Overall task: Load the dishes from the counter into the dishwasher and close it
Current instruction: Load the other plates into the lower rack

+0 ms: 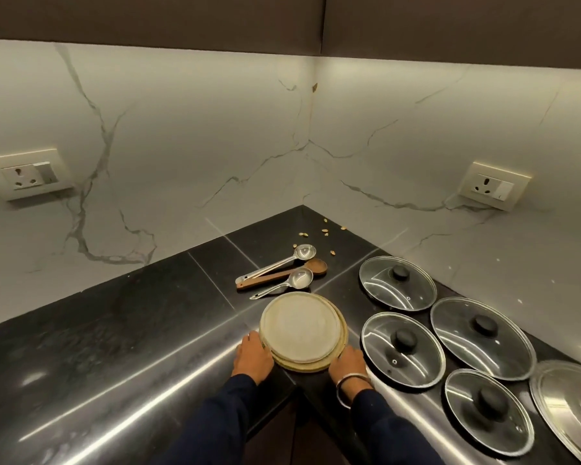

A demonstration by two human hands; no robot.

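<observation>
Left hand [254, 355] and right hand [348, 364] clasp the plate stack [301, 330] at opposite rims, fingers curled. Risk: offset top plate slides off when lifted.

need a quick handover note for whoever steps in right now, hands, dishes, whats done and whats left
Left hand and right hand grip opposite edges of the plate stack on the black counter.
Behind the stack lie two steel ladles and a wooden spoon. To its right: four glass lids and a steel lid.
Nothing shows as loaded; dishwasher out of view. All loading and closing remains.
</observation>
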